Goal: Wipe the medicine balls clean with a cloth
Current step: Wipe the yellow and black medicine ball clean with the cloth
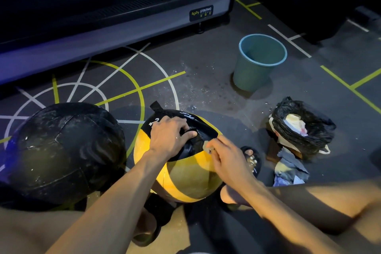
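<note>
Lower centre: yellow ball point(185, 179), likely heavy, soft-skinned. Left hand point(167, 140) grips its black strap; right hand point(228, 156) pinches small cloth point(207, 147) against it. Hold by strap.

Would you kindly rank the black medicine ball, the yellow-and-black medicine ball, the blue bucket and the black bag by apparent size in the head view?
Largest to smallest:
1. black medicine ball
2. yellow-and-black medicine ball, partly covered by hands
3 and 4. blue bucket and black bag look alike; the bucket stands farther off, so unranked.
</note>
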`<state>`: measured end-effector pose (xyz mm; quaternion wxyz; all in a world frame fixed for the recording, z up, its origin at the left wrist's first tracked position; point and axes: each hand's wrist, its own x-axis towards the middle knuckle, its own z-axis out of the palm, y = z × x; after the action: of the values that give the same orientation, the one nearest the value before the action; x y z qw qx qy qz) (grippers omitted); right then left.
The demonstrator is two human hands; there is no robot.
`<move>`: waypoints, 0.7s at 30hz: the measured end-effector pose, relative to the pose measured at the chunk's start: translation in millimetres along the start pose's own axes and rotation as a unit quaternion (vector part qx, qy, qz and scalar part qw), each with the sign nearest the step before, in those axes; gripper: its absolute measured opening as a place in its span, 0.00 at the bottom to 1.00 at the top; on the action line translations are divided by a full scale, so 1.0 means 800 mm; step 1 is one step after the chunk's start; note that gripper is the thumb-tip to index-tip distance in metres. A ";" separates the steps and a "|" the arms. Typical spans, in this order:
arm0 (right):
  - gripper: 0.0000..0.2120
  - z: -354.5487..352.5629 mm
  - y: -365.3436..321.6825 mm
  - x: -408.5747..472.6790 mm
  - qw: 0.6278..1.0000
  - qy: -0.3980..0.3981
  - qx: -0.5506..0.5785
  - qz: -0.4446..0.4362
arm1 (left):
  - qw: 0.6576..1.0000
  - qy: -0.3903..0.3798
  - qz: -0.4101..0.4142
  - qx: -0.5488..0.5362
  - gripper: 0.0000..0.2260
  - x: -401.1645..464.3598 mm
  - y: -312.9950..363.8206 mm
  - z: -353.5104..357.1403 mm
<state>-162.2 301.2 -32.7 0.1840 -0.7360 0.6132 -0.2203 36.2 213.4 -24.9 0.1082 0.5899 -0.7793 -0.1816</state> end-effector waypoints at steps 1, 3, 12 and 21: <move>0.08 -0.001 -0.002 -0.002 1.000 -0.006 0.012 0.001 | 1.000 0.007 -0.004 0.007 0.15 0.001 0.001 0.000; 0.09 -0.003 0.005 0.000 0.998 -0.007 0.054 0.019 | 0.999 0.023 -0.017 0.013 0.15 0.003 0.000 0.001; 0.07 0.012 -0.024 0.010 0.997 0.020 0.069 0.024 | 0.997 0.017 -0.076 0.020 0.16 0.016 0.017 -0.001; 0.08 0.005 -0.008 0.018 0.995 0.050 0.072 0.056 | 0.995 0.013 -0.088 0.037 0.17 0.017 0.027 0.004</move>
<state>-152.4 288.3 -31.0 0.2176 -0.6733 0.6445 -0.2897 12.4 205.9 -19.5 0.0800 0.6625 -0.7289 -0.1533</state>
